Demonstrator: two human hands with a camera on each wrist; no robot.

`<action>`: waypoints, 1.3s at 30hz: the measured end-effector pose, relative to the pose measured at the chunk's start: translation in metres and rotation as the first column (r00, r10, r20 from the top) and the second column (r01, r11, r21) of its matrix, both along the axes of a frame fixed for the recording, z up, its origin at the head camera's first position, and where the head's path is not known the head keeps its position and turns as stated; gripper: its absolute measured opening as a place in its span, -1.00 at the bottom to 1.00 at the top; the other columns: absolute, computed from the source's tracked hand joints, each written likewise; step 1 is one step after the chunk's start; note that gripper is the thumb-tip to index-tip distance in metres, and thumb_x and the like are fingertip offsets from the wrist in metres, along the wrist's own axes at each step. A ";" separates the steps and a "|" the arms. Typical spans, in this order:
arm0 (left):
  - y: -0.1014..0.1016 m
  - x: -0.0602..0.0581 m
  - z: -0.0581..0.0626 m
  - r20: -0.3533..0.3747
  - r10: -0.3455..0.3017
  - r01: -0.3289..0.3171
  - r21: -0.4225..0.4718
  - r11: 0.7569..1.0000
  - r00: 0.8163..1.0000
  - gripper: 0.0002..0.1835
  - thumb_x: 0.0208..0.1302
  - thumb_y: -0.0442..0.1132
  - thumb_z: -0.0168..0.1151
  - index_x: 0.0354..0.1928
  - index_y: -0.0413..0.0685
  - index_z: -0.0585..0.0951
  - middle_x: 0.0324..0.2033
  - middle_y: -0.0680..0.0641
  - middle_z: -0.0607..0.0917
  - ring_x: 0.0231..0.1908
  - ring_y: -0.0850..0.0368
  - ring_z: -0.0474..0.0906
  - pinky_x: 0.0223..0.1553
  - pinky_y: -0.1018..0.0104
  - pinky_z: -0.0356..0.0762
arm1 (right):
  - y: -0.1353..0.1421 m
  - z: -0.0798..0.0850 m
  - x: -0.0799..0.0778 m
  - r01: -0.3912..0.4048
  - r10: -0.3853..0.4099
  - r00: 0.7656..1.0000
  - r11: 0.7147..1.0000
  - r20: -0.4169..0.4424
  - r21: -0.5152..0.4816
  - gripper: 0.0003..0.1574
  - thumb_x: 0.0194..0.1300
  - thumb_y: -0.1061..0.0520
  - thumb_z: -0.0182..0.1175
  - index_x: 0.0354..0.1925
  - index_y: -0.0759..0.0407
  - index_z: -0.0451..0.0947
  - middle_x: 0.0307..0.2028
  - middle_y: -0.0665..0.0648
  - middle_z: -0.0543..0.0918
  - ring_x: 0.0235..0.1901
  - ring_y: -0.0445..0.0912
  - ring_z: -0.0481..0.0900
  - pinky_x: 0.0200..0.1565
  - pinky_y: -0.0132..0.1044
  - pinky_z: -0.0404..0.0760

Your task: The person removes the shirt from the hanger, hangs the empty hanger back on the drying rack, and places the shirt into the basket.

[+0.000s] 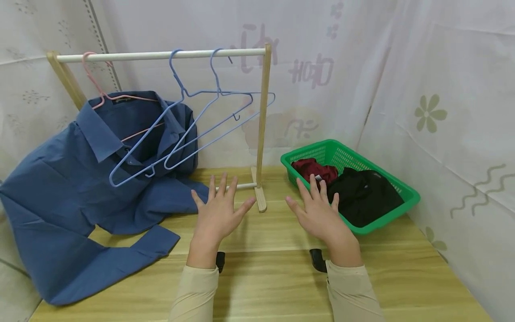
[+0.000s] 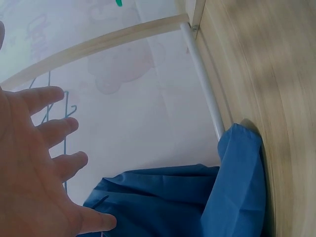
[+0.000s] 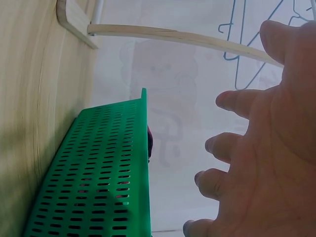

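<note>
My left hand [image 1: 217,214] hovers over the table with fingers spread and nothing in it. To its left, a blue collared shirt [image 1: 52,174] hangs on a pink hanger [image 1: 94,80], its sleeves lying on the tabletop. Two blue hangers [image 1: 183,91] hang bare from the rack's white rail [image 1: 141,56], in front of the shirt's right side. My right hand [image 1: 319,214], likewise spread and holding nothing, is beside the near left edge of a green basket [image 1: 386,219]. Inside the basket lie a dark red cloth [image 1: 314,169] and a black garment [image 1: 366,197].
The wooden rack post [image 1: 263,120] stands on a foot [image 1: 260,199] between the hands and the back curtain. A low white crossbar [image 1: 241,186] joins that foot. Patterned white curtains [image 1: 462,134] enclose the back and sides of the wood-grain table [image 1: 273,286].
</note>
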State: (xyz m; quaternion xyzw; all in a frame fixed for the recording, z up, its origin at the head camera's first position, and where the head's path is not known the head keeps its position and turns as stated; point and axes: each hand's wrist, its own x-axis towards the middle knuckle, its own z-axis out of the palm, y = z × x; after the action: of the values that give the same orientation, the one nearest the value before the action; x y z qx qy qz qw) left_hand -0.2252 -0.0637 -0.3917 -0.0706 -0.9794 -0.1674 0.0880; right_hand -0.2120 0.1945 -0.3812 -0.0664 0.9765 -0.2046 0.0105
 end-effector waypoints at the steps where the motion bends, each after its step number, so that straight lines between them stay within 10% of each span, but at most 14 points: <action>1: 0.001 0.000 0.001 -0.004 0.001 -0.001 -0.002 1.000 1.000 -0.02 0.18 0.65 -0.45 0.54 0.32 0.02 0.57 0.01 -0.06 0.56 -0.07 -0.44 0.28 -0.57 -0.48 | 0.000 0.001 0.000 0.001 -0.001 1.000 1.000 -0.001 0.000 0.01 0.40 -0.55 -0.46 0.57 -0.10 -0.31 0.56 0.21 -0.44 0.52 0.24 -0.56 0.31 0.48 -0.52; 39: 0.003 -0.003 0.002 0.006 0.001 -0.001 0.003 1.000 1.000 -0.03 0.18 0.65 -0.43 0.54 0.32 0.05 0.57 0.03 -0.08 0.56 -0.06 -0.44 0.27 -0.58 -0.50 | 0.006 -0.004 0.000 0.015 -0.015 1.000 1.000 0.000 0.011 0.02 0.41 -0.54 -0.41 0.57 -0.06 -0.27 0.56 0.25 -0.42 0.52 0.30 -0.49 0.28 0.52 -0.49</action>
State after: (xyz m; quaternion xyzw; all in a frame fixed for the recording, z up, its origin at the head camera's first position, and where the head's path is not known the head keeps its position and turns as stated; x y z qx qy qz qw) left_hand -0.2279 -0.0609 -0.3895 -0.0695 -0.9794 -0.1692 0.0852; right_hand -0.2124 0.2003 -0.3852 -0.0589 0.9782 -0.1990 0.0096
